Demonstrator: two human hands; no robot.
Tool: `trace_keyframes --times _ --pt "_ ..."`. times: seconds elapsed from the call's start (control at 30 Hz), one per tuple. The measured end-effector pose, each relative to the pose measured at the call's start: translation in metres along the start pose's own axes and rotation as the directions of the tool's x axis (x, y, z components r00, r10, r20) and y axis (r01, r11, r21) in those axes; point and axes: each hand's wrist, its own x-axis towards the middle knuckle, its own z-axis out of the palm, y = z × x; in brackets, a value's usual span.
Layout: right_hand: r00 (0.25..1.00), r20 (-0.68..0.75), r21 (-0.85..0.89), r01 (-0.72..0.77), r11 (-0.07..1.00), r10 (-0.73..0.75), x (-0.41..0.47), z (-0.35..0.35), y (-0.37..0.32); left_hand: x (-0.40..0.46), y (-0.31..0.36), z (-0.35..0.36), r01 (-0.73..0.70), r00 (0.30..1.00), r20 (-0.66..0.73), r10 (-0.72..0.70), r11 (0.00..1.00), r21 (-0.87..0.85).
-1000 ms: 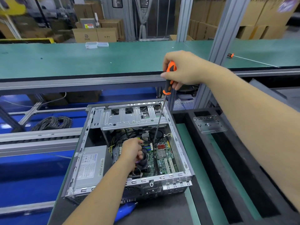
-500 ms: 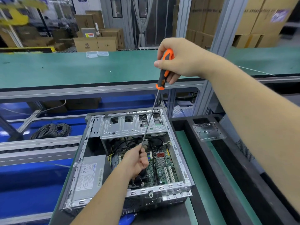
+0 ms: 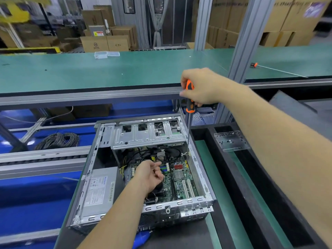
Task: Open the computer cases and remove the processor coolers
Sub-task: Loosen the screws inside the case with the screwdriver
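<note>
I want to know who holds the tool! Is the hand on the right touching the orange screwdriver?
Touching. The head view shows the right hand with fingers wrapped round the handle of the orange screwdriver, above the open computer case.

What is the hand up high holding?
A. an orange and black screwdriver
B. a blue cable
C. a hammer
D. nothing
A: the right hand grips an orange and black screwdriver by its handle, with the long shaft pointing down toward the open computer case.

Orange-and-black screwdriver handle (image 3: 190,97), green motherboard (image 3: 179,178), silver-grey case (image 3: 201,169)
</note>
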Motion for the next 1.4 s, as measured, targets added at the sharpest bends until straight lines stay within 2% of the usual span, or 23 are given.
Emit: trace_keyframes --times 0.07,0.2,0.4,0.7,0.87,0.93,1.0,1.07,1.13,1.23,1.4 --pt "1.000 0.006 -0.019 -0.002 1.000 0.002 -0.003 0.013 0.005 -0.001 0.000 0.004 -0.051 0.999 0.018 0.050 0.998 0.029" --pt "1.000 0.010 -0.015 0.009 1.000 -0.009 -0.006 0.029 0.011 0.000 -0.002 0.008 -0.125 0.991 0.049 0.126 0.992 -0.023" --pt "0.999 0.045 -0.031 0.008 0.999 -0.007 -0.008 0.040 0.012 0.005 -0.003 0.000 -0.134 0.990 -0.045 0.135 0.991 0.020" --pt "0.998 0.062 -0.048 0.017 0.999 -0.014 -0.003 0.042 0.010 0.001 -0.003 0.001 -0.114 0.991 -0.065 0.117 0.992 0.047" --pt "0.959 0.281 0.072 -0.001 0.997 -0.020 -0.007 0.029 0.002 -0.001 -0.003 0.000 -0.119 0.991 -0.053 0.123 0.991 0.066" --pt "0.962 0.266 -0.061 -0.045 0.997 0.059 -0.006 0.028 -0.003 -0.001 -0.003 0.001 -0.116 0.992 -0.046 0.120 0.990 0.075" --pt "0.977 0.131 -0.347 -0.114 0.931 0.169 -0.005 0.031 -0.010 0.000 -0.004 0.001 -0.111 0.992 -0.048 0.115 0.991 0.077" --pt "0.990 0.031 -0.504 -0.101 0.857 0.135 -0.005 0.039 -0.017 0.001 -0.004 0.001 -0.113 0.991 -0.059 0.118 0.990 0.079" --pt "0.995 0.053 -0.425 -0.050 0.904 0.080 -0.007 0.045 -0.018 0.002 -0.004 0.000 -0.108 0.992 -0.063 0.114 0.990 0.088" --pt "0.987 0.163 -0.247 0.045 0.968 -0.004 -0.012 0.036 -0.004 0.001 -0.004 -0.001 -0.105 0.992 -0.059 0.111 0.990 0.094" --pt "0.955 0.288 -0.131 0.117 0.984 -0.076 -0.018 0.022 0.005 0.003 -0.008 0.002 -0.106 0.993 -0.037 0.112 0.986 0.132"
